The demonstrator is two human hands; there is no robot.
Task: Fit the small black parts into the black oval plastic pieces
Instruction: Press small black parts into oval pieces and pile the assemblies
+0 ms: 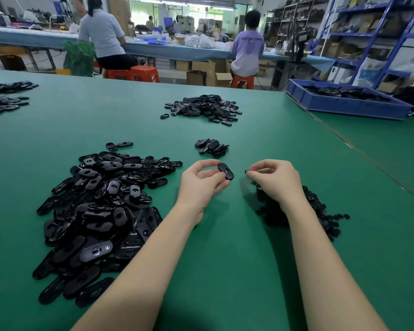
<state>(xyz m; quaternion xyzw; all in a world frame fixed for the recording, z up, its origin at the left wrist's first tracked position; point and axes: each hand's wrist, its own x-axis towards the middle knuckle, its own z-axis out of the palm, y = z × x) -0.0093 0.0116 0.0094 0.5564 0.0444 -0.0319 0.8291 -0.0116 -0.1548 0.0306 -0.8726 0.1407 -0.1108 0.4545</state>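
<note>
My left hand (201,180) pinches one black oval plastic piece (225,171) between thumb and fingers, just above the green table. My right hand (273,180) is a short way to its right, fingertips pinching a small black part (247,172). A large heap of black oval pieces (101,211) lies to the left of my left arm. A pile of small black parts (316,211) lies under and right of my right wrist, partly hidden by it. A small stack of oval pieces (212,146) sits just beyond my hands.
A further heap of oval pieces (203,107) lies mid-table, more piles (3,101) at the far left. A blue bin (344,101) of black parts stands at the right. Two people sit at a bench (153,50) behind the green table (237,247).
</note>
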